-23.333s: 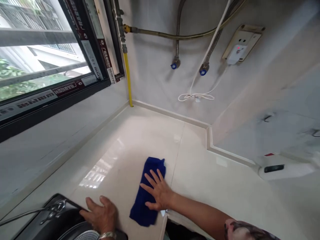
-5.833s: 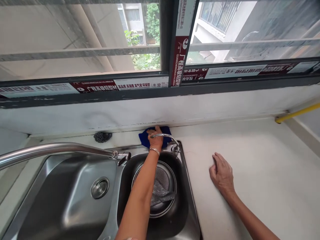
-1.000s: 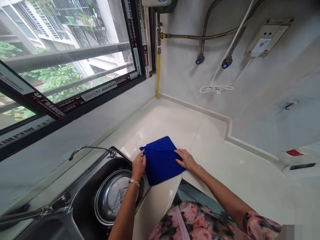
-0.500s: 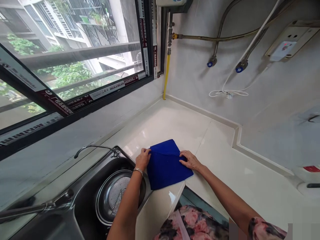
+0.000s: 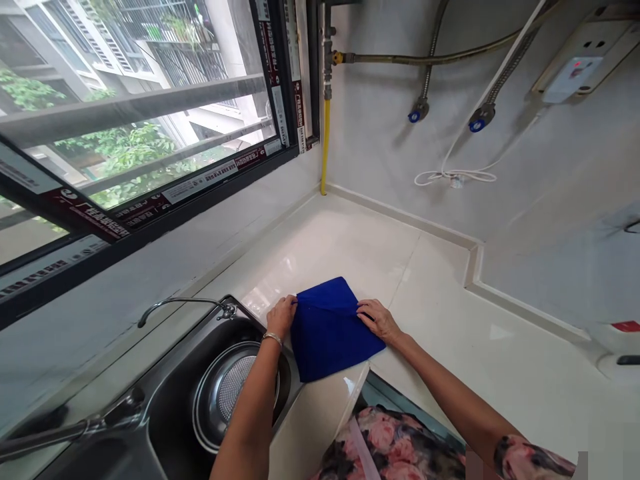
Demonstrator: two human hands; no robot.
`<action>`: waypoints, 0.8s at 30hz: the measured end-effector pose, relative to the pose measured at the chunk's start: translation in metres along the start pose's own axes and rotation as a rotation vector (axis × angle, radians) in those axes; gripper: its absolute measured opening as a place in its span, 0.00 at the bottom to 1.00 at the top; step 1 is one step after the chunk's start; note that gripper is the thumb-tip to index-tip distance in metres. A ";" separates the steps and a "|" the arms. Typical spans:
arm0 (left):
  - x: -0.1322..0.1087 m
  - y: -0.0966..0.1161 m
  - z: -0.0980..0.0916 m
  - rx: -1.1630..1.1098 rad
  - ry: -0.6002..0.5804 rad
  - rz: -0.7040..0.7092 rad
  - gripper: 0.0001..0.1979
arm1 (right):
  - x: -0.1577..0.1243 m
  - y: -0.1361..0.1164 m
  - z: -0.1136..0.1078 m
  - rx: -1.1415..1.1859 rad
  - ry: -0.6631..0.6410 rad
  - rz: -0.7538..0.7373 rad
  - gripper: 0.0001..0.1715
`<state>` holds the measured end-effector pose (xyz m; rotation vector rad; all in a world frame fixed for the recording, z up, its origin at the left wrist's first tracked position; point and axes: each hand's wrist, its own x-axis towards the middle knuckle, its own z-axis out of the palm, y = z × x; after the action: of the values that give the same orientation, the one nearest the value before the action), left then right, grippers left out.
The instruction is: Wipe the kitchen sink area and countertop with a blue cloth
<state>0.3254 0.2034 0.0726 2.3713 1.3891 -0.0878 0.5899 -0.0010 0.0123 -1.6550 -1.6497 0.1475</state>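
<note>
Inside the dark stainless-steel sink bowl [image 5: 167, 423] sits a round silver metal pan with a perforated centre [image 5: 231, 392], partly hidden by the left forearm. Beside the sink, the left hand [image 5: 281, 316], fingers curled nearly closed, pinches the left edge of a flat, four-sided royal-blue cloth [image 5: 333, 337] lying on the glossy cream counter [image 5: 345, 233]. The right hand [image 5: 380, 321], half open with bent fingers, touches the cloth's right edge; whether it grips is unclear. At the counter's far corner stands a slim yellow pipe [image 5: 325, 147].
</note>
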 end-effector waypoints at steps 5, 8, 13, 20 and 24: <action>-0.020 0.000 -0.011 -0.022 0.103 0.093 0.15 | -0.010 -0.026 -0.017 0.099 0.077 0.033 0.09; -0.056 -0.009 -0.019 -0.227 0.035 0.257 0.12 | -0.025 -0.044 -0.036 0.204 -0.030 0.141 0.10; -0.146 -0.028 -0.013 -0.460 -0.335 0.318 0.10 | -0.058 -0.066 -0.073 0.327 -0.328 0.332 0.10; -0.222 -0.024 0.030 -0.893 -0.755 0.080 0.23 | -0.082 -0.080 -0.096 0.451 -0.586 0.554 0.11; -0.230 -0.013 0.029 -1.030 -0.751 0.010 0.29 | -0.079 -0.088 -0.104 0.475 -0.605 0.637 0.14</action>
<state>0.2015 0.0085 0.0986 1.2686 0.7488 -0.1813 0.5684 -0.1295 0.1010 -1.7769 -1.2600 1.3554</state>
